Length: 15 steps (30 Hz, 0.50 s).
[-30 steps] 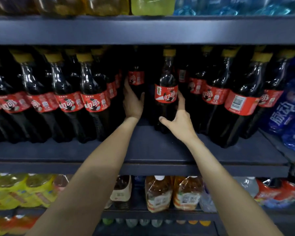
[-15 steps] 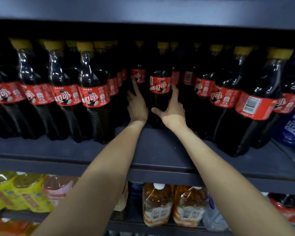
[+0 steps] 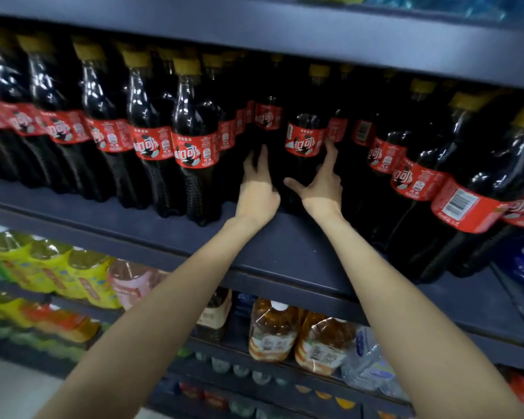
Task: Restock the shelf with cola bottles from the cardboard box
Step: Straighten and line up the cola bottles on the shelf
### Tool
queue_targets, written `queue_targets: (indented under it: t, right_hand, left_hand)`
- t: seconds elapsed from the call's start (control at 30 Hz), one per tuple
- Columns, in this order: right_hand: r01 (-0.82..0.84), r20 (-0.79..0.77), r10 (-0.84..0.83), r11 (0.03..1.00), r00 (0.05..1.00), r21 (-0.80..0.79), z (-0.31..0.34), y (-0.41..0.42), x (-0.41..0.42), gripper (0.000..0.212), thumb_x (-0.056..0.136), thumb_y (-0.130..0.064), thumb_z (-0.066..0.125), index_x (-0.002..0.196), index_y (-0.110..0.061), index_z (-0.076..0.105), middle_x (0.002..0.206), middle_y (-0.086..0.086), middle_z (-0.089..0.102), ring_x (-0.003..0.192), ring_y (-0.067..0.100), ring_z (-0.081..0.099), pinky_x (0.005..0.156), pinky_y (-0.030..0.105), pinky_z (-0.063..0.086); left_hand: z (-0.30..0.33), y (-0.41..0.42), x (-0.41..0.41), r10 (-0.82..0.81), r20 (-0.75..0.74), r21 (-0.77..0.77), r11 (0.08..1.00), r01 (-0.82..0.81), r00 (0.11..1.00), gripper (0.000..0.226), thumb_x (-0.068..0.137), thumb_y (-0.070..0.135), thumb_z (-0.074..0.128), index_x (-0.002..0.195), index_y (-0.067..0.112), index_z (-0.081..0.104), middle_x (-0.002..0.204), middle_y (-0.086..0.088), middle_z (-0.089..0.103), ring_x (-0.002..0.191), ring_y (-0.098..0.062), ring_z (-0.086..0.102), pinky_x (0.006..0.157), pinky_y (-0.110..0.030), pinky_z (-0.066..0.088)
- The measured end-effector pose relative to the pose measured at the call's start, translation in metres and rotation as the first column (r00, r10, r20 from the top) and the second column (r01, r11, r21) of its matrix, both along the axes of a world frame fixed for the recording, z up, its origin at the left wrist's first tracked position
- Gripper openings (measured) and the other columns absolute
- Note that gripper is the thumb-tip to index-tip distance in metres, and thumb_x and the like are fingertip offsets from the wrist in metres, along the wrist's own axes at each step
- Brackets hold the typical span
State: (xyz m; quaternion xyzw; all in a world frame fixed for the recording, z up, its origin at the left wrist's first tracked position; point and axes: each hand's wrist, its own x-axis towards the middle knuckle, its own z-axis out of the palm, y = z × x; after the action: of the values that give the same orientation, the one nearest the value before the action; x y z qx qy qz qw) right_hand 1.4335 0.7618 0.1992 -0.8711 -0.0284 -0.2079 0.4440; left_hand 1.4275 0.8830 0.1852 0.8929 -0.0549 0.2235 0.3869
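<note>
Dim, soft blur (edges bowed), glare on cola bottles (image 3: pixel 194 116)

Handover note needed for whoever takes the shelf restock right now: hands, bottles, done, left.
Left hand: fingers straight, laid against the dark bottle on the left side of the gap, holding nothing.
Right hand: open, fingers straight along the right side of the cola bottle, thumb spread across its front.
That bottle stands upright deep in the middle gap of the shelf, with full cola rows on both sides.
Done: this bottle is on the shelf.
Left: the front of the middle gap is bare, so more bottles fit. The cardboard box is out of view.
</note>
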Motion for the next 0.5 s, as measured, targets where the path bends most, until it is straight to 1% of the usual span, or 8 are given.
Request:
queue_targets:
  t: [0.1,0.17,0.2,0.23,0.3,0.4,0.43,0.5]
  right_hand:
    - [-0.029,-0.036,0.028,0.999,0.999,-0.027,0.005,0.015,0.004,0.099,0.076,-0.032,0.078,0.148,-0.027,0.011,0.139,0.008,0.050,0.124,0.028,0.051,0.099,0.039,0.042]
    - [-0.039,-0.044,0.036,0.997,0.998,-0.067,0.008,0.028,0.010,0.099,0.075,-0.035,0.078,0.148,-0.024,0.011,0.140,0.008,0.049,0.123,0.029,0.051,0.098,0.040,0.042]
    - [-0.038,-0.044,0.034,0.996,0.998,-0.080,0.010,0.035,0.014,0.100,0.075,-0.035,0.078,0.148,-0.023,0.011,0.142,0.008,0.047,0.124,0.030,0.051,0.098,0.040,0.041]
    - [-0.034,-0.044,0.030,0.996,0.999,-0.086,0.011,0.042,0.018,0.100,0.075,-0.035,0.078,0.148,-0.022,0.010,0.143,0.008,0.046,0.125,0.030,0.050,0.098,0.040,0.040]
    - [-0.022,-0.037,0.019,0.996,0.999,-0.092,0.010,0.054,0.025,0.101,0.076,-0.035,0.077,0.149,-0.021,0.010,0.143,0.009,0.046,0.124,0.031,0.051,0.097,0.040,0.041]
    - [0.035,-0.027,-0.039,0.993,0.999,-0.115,0.008,0.067,0.031,0.101,0.075,-0.037,0.077,0.149,-0.021,0.010,0.140,0.011,0.049,0.120,0.033,0.054,0.094,0.040,0.043]
    - [0.062,-0.026,-0.065,0.990,0.998,-0.125,0.007,0.071,0.032,0.100,0.075,-0.038,0.076,0.149,-0.021,0.010,0.140,0.012,0.049,0.118,0.033,0.055,0.093,0.041,0.044]
    - [0.108,-0.032,-0.114,0.985,0.993,-0.136,0.006,0.077,0.034,0.100,0.077,-0.037,0.076,0.149,-0.022,0.009,0.139,0.012,0.049,0.115,0.033,0.057,0.090,0.041,0.046]
  left_hand:
    - [0.001,0.019,-0.053,-0.029,0.292,0.088,0.996,0.004,0.956,0.058,0.087,0.002,0.050,0.141,0.017,0.037,0.142,-0.009,0.034,0.112,-0.026,0.054,0.084,-0.036,0.053]
    - [0.006,0.038,-0.070,0.058,0.501,0.104,0.986,-0.127,0.863,0.045,0.086,0.003,0.053,0.130,0.012,0.050,0.127,-0.009,0.049,0.110,-0.023,0.051,0.087,-0.025,0.048]
    - [0.008,0.048,-0.074,0.130,0.572,0.075,0.975,-0.209,0.810,0.042,0.085,0.003,0.056,0.126,0.008,0.054,0.122,-0.012,0.053,0.109,-0.023,0.048,0.091,-0.021,0.040]
    - [0.010,0.058,-0.075,0.209,0.604,0.021,0.960,-0.278,0.769,0.041,0.084,0.003,0.058,0.125,0.005,0.054,0.120,-0.015,0.054,0.110,-0.024,0.045,0.095,-0.021,0.034]
    - [0.012,0.075,-0.074,0.342,0.573,-0.095,0.931,-0.353,0.745,0.049,0.084,0.007,0.061,0.130,0.001,0.049,0.125,-0.020,0.050,0.115,-0.025,0.039,0.102,-0.024,0.029]
    - [0.014,0.092,-0.071,0.355,0.452,-0.164,0.935,-0.315,0.818,0.062,0.084,0.016,0.064,0.137,-0.001,0.039,0.130,-0.023,0.044,0.119,-0.027,0.038,0.103,-0.012,0.023]
    - [0.014,0.094,-0.069,0.325,0.427,-0.161,0.946,-0.282,0.844,0.063,0.084,0.017,0.064,0.138,-0.001,0.038,0.129,-0.022,0.045,0.118,-0.029,0.042,0.102,-0.014,0.028]
    - [0.013,0.098,-0.067,0.266,0.405,-0.151,0.963,-0.223,0.875,0.064,0.083,0.017,0.065,0.138,0.001,0.037,0.128,-0.018,0.046,0.114,-0.031,0.049,0.098,-0.033,0.043]
